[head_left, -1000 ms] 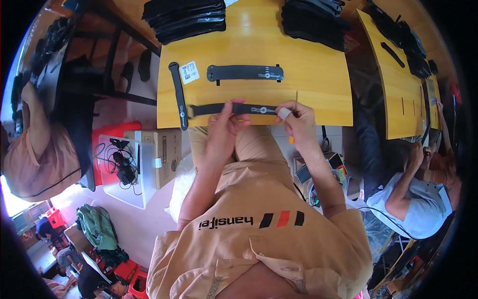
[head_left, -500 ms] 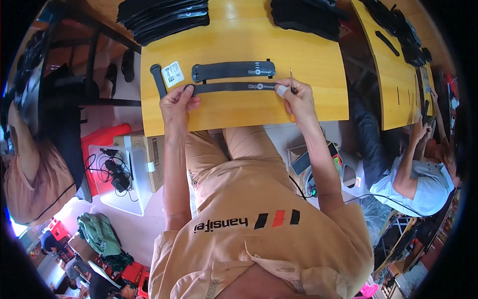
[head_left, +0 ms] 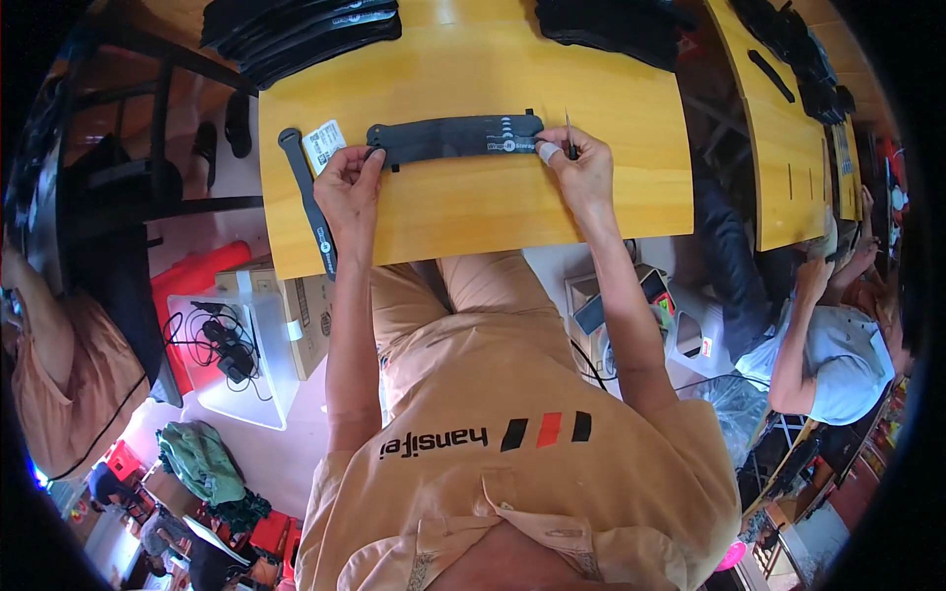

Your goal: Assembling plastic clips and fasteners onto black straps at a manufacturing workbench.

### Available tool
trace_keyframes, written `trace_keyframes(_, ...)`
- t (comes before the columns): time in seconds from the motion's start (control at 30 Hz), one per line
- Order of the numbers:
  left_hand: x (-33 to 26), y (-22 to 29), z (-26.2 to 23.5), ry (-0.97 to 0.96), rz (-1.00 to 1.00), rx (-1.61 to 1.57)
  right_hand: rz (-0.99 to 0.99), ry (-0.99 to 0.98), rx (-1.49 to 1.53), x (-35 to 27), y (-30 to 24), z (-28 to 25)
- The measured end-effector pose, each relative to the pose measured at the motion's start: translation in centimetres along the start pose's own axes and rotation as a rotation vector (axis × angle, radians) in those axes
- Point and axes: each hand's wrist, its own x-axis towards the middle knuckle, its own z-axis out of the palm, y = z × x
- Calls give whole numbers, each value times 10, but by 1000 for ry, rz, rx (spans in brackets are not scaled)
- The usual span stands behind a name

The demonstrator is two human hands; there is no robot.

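On the table lies a small stack of flat black straps with pale print at the right end. My left hand pinches the front strap at its left end, and my right hand pinches its right end. That strap lies stretched along the stack's near edge. A slim pointed metal tool with a dark handle juts from between my right fingers; its kind is unclear. White tape wraps one right finger. Beside my left hand lie a single black strap and a white label sheet.
Piles of black straps stand at the far left and far right of the yellow table. Below on the left is a clear bin with cables. A co-worker in a light shirt sits at another table to the right.
Both hands have moved away from me, bringing the held strap from in front of the stack up against it. More of the single strap at the left now shows.
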Motion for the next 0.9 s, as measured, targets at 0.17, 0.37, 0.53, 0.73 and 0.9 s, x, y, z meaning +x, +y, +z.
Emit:
trace_keyframes(0.17, -2, 4, 2, 4, -11, -5, -57, 41, -45, 1, 0, 3)
trace_keyframes(0.37, 0, 2, 4, -3, -12, -20, -42, 64, -68, 1, 1, 4)
trace_keyframes(0.53, 0, 4, 6, 6, -17, 3, -47, 64, -65, 4, 7, 3)
trace_keyframes(0.73, 0, 3, 7, 15, -9, 36, -50, 72, -85, 3, 3, 3)
trace_keyframes(0.9, 0, 1, 6, 32, -13, 63, -39, 67, -108, 2, -1, 4)
